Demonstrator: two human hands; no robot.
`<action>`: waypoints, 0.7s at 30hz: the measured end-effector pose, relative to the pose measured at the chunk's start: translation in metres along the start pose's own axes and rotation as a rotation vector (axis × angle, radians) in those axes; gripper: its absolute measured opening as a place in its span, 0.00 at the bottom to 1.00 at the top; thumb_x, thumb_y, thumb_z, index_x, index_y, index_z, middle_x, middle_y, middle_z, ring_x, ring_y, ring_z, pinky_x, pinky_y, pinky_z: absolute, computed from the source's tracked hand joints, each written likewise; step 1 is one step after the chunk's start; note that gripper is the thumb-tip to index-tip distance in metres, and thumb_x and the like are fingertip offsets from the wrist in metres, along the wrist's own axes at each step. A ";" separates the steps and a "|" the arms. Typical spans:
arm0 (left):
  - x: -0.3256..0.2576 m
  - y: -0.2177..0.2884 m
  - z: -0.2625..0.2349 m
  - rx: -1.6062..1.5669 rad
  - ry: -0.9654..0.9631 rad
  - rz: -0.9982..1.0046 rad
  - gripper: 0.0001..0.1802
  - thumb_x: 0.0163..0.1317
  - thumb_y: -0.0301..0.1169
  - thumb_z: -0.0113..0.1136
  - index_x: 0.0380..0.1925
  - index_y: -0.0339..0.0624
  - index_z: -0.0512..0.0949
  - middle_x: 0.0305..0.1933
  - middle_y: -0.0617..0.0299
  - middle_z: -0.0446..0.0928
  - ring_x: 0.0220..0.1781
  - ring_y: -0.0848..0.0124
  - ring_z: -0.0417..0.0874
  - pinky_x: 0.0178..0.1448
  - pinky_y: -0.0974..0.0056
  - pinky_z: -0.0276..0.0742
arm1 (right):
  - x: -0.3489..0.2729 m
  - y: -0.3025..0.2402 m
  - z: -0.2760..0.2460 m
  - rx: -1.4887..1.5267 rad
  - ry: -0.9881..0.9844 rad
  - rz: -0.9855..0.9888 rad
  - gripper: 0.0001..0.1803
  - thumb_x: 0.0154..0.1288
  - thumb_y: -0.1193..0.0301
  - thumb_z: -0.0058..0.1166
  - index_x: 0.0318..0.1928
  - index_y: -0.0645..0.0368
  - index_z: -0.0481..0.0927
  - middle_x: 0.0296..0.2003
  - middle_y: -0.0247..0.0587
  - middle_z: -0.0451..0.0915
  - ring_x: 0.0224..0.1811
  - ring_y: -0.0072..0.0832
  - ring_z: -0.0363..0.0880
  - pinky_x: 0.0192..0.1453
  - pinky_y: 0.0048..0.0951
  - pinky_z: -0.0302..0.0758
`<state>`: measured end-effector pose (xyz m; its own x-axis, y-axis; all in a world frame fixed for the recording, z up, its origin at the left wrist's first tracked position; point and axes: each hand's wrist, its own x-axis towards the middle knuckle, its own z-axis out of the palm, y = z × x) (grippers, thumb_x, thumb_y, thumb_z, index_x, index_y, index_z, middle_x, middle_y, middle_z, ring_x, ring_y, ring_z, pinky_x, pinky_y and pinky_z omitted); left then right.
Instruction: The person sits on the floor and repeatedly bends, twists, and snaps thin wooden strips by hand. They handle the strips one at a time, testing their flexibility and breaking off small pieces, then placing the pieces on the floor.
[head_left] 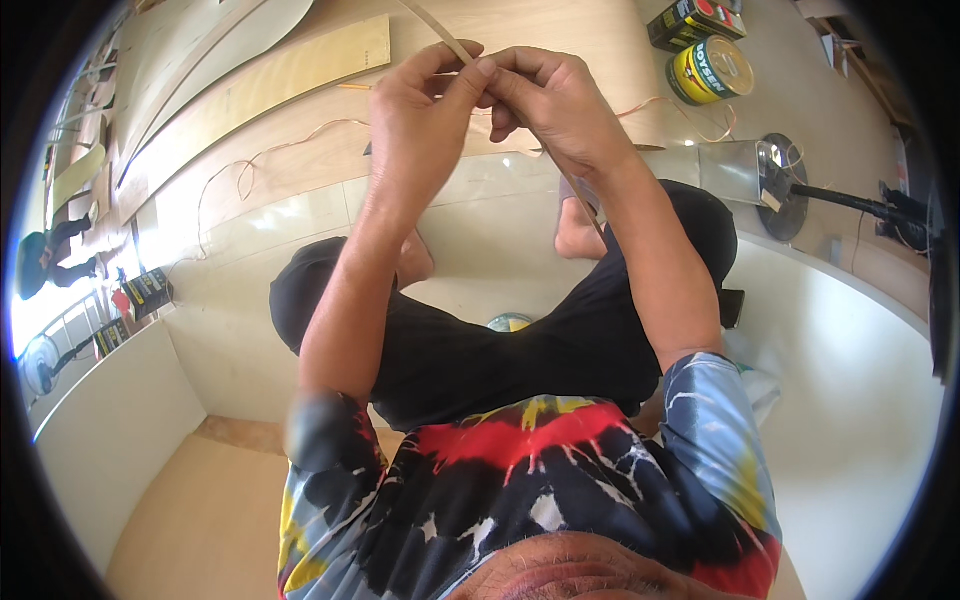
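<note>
Thin strip runs diagonally through both hands, over wooden board. Left hand pinches it, thumb to fingers; right hand, fingers curled, apparently pinches too, contact partly hidden.

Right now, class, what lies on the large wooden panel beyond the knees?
Visible on the panel are a yellowish board, a slim orange stick and part of a thin cord. The left hand and right hand, pinching a thin strip, hide whatever lies behind them.

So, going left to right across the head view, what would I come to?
Black box with yellow, left grip, right grip (both on one thin strip), round yellow-and-black can, round black base.
</note>
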<state>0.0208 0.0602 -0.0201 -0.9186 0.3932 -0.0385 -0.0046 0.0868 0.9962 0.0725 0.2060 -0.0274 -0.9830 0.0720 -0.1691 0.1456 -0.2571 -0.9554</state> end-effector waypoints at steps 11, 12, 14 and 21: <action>0.007 -0.001 -0.012 -0.052 0.043 -0.017 0.10 0.67 0.31 0.66 0.40 0.33 0.86 0.33 0.61 0.85 0.36 0.75 0.85 0.41 0.71 0.80 | -0.007 -0.005 0.005 -0.095 -0.014 0.053 0.16 0.73 0.67 0.58 0.52 0.68 0.83 0.39 0.43 0.88 0.37 0.23 0.86 0.42 0.27 0.86; 0.007 -0.002 -0.013 -0.044 0.039 -0.011 0.11 0.67 0.31 0.66 0.40 0.33 0.86 0.33 0.60 0.85 0.36 0.75 0.85 0.42 0.71 0.80 | -0.008 -0.005 0.005 -0.108 -0.020 0.038 0.16 0.74 0.67 0.57 0.52 0.68 0.83 0.39 0.43 0.88 0.37 0.24 0.86 0.42 0.27 0.86; 0.009 -0.006 -0.014 -0.030 0.038 0.007 0.11 0.67 0.31 0.66 0.41 0.32 0.86 0.34 0.60 0.86 0.36 0.74 0.85 0.42 0.70 0.81 | -0.010 -0.006 0.003 -0.134 -0.021 0.036 0.16 0.74 0.68 0.56 0.53 0.68 0.83 0.39 0.43 0.88 0.37 0.24 0.86 0.43 0.27 0.86; 0.034 -0.007 -0.058 -0.193 0.211 0.049 0.11 0.69 0.30 0.65 0.43 0.32 0.84 0.39 0.55 0.85 0.37 0.69 0.87 0.47 0.61 0.89 | -0.010 0.002 -0.007 -0.229 -0.024 0.100 0.15 0.73 0.66 0.57 0.50 0.64 0.86 0.35 0.41 0.88 0.34 0.21 0.84 0.42 0.23 0.82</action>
<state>-0.0334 0.0197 -0.0239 -0.9814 0.1918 0.0070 -0.0146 -0.1109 0.9937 0.0830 0.2118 -0.0292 -0.9645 0.0334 -0.2620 0.2608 -0.0362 -0.9647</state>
